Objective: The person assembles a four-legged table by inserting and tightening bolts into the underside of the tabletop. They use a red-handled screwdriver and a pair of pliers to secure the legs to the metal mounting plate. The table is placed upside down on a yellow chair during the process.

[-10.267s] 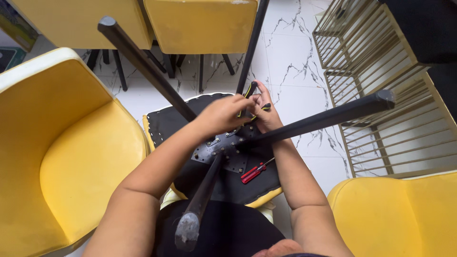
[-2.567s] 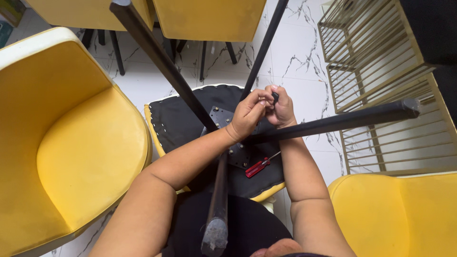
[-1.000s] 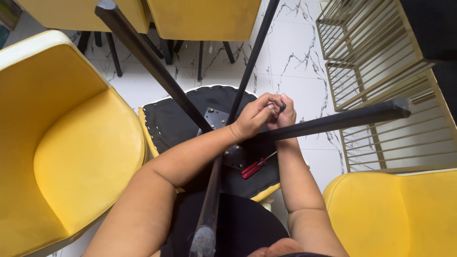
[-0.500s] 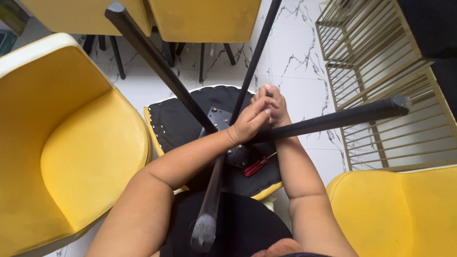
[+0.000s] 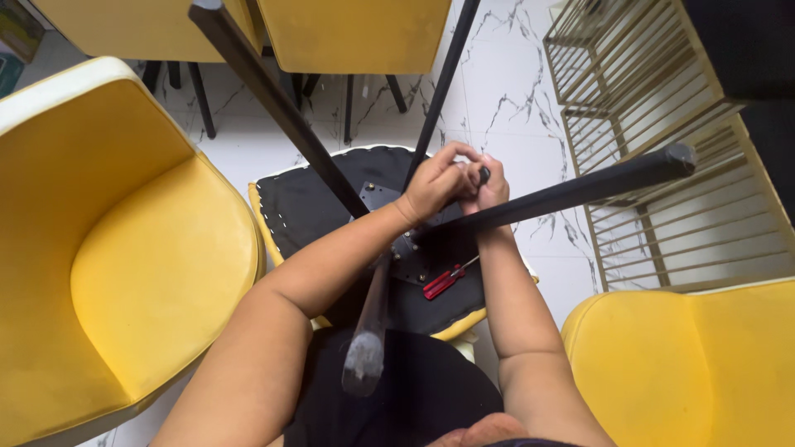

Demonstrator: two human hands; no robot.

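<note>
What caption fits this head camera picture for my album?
Left hand and right hand grip a small dark tool above an upturned yellow chair; red screwdriver lies nearby.

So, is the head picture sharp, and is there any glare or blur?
Head view: even daylight, soft shadows, no strong glare on the floor. Hands, left and right, and screwdriver are sharp; the near leg tip is blurred; straight legs bend slightly toward the edges.
</note>
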